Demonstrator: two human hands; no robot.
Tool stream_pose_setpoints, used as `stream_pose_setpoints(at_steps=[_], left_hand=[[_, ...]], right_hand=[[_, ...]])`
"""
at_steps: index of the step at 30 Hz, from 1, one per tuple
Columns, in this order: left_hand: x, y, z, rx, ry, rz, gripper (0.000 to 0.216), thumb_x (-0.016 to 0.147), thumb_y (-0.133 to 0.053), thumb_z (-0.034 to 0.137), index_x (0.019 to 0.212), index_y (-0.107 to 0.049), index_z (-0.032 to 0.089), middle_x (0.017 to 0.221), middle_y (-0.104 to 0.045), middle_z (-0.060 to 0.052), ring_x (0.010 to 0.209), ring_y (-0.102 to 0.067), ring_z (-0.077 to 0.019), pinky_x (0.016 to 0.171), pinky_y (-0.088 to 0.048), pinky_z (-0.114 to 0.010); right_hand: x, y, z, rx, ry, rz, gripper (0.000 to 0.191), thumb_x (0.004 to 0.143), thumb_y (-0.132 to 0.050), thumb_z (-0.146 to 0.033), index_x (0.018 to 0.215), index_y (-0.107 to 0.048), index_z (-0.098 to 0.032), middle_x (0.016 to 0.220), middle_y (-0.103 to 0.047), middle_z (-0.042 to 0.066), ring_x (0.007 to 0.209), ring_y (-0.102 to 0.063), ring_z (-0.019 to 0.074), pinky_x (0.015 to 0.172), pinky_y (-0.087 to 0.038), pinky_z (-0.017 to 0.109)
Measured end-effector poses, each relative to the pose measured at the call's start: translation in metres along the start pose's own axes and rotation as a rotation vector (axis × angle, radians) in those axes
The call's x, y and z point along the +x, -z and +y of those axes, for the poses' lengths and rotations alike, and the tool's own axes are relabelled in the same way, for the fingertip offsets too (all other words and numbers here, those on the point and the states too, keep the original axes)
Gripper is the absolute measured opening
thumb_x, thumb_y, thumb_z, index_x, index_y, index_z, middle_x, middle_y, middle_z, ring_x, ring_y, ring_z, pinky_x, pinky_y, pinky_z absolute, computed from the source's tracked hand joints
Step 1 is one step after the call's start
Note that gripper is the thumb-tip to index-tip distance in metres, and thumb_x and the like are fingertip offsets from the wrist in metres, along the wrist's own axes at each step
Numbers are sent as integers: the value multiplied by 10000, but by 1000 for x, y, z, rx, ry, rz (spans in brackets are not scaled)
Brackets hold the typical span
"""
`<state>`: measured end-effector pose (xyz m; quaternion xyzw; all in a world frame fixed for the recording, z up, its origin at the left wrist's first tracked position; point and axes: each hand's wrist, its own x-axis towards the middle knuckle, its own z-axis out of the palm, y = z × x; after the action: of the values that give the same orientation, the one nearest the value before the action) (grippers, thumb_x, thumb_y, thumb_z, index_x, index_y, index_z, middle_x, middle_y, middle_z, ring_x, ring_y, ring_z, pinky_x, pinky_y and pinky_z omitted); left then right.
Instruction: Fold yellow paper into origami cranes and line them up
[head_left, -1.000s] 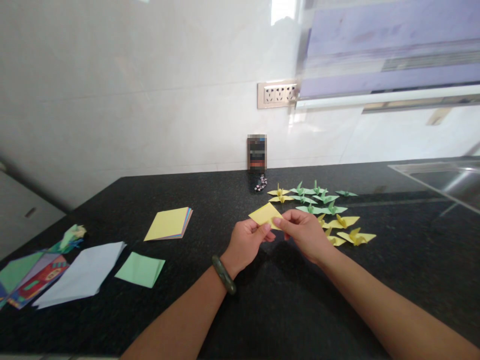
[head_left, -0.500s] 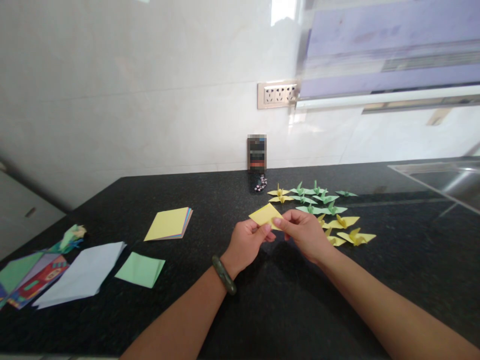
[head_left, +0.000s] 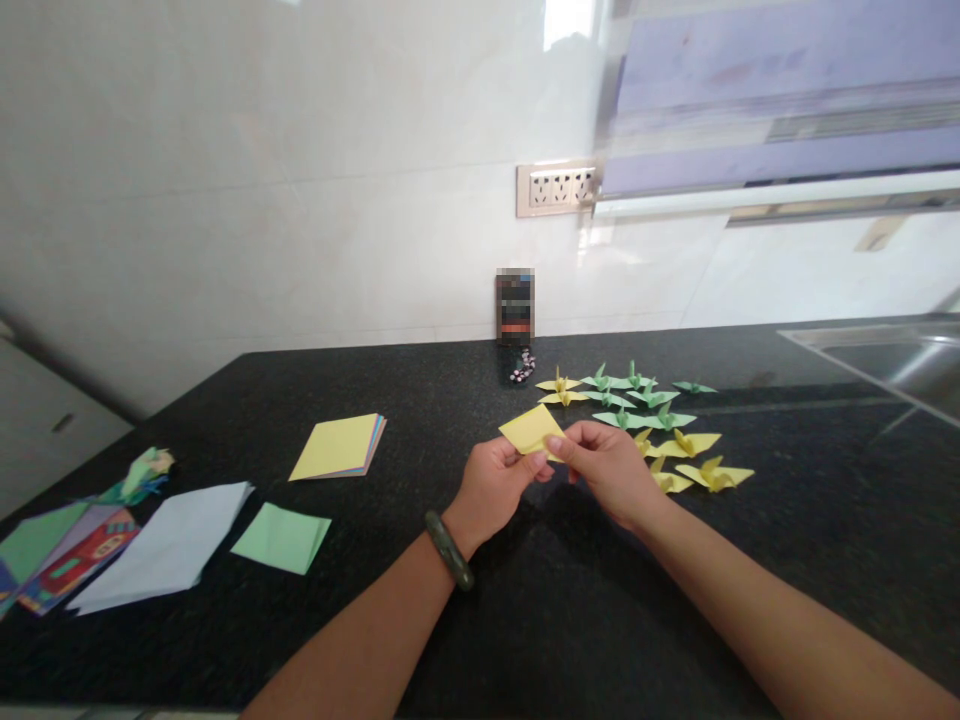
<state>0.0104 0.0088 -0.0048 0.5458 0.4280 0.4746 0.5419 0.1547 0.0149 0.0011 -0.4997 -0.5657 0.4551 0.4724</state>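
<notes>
Left thumb and fingers: pinched on the lower edge of a small folded yellow paper point(head_left: 531, 428), the left hand point(head_left: 487, 485) at the center of the frame
Right thumb and fingers: pinched on the paper's lower right part, the thumb on the upper face; the right hand point(head_left: 611, 470) sits just right of center
Yellow paper: at the center of the frame between the two hands, one corner pointing up and away
Left wrist: circled by a dark green bangle point(head_left: 449, 550)
Yellow cranes point(head_left: 714, 473): folded paper, some close beyond the right hand and partly hidden by it, others farther back, right of center
Green cranes point(head_left: 622, 417): grouped behind the right hand, one point(head_left: 694, 387) lying apart at the group's right end
Paper stack point(head_left: 335, 446): left of center, yellow on top, other colors at its right edge
Green paper point(head_left: 279, 540): folded, lower left, right beside white sheets point(head_left: 165, 550)
Printed red piece point(head_left: 81, 562): far lower left, beside the white sheets
Beaded string point(head_left: 523, 367): mid-frame, just in front of a pixelated dark upright object point(head_left: 515, 306) by the wall
Counter point(head_left: 517, 640): black and speckled, under everything
Sink point(head_left: 892, 360): right edge
Socket plate point(head_left: 556, 190): on the wall, upper middle
</notes>
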Motion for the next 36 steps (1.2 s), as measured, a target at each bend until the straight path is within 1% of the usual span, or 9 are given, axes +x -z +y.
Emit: stream_pose_setpoints(at_steps=[5,13,20,24,27,31,34,36], left_hand=[[0,0,1,7,8,9,241,692,-638,282,823,-659,81,655,-673,-58,590,-606,-129,610,-483,-244],[0,1,-2,31,0,7,285,691,-638,327,847,-665,90,669,-679,-63,588,-608,-137,607,-482,-253],[0,1,1,8,53,25,221,675,-648,299,742,-655,88,572,-646,-42,518,-574,-114,549,-457,-227],[0,0,3,-38,133,10,183,676,-636,270,663,-645,88,553,-644,-44,492,-565,-98,529,-434,-209],[-1,3,4,-67,177,-58,210,705,-606,278,641,-651,83,602,-667,-70,533,-588,-102,555,-436,-207],[-1,7,6,-77,217,-169,226,734,-580,286,723,-673,79,745,-699,-113,663,-634,-135,656,-465,-241],[0,8,7,-61,233,-193,199,713,-608,264,783,-673,89,830,-700,-119,762,-641,-153,717,-466,-256],[1,7,7,-64,199,-189,223,677,-646,245,843,-669,98,847,-699,-106,769,-635,-152,723,-461,-255]], right_hand=[[-1,0,-1,27,-10,-3,355,659,-646,-464,561,-509,-151,467,-461,-50,419,-396,66,430,-312,207],[-1,0,-1,23,-2,-6,349,663,-642,-464,571,-512,-153,475,-464,-46,423,-400,70,430,-311,210],[-1,-1,2,-14,2,0,345,658,-646,-466,582,-521,-153,479,-467,-38,431,-401,77,429,-309,216],[2,0,4,-8,23,0,322,654,-654,-443,588,-539,-150,492,-476,-36,446,-407,79,447,-322,218],[3,3,3,-7,23,10,324,644,-662,-441,577,-537,-150,500,-477,-34,455,-410,81,455,-327,220],[5,7,1,-34,26,23,347,630,-663,-463,558,-527,-152,487,-477,-34,450,-409,84,456,-322,223],[7,10,2,-73,29,22,347,646,-649,-467,562,-527,-153,475,-474,-35,442,-404,83,453,-314,222],[8,10,2,-95,29,19,341,661,-639,-463,572,-529,-153,471,-471,-37,443,-400,82,454,-311,220]])
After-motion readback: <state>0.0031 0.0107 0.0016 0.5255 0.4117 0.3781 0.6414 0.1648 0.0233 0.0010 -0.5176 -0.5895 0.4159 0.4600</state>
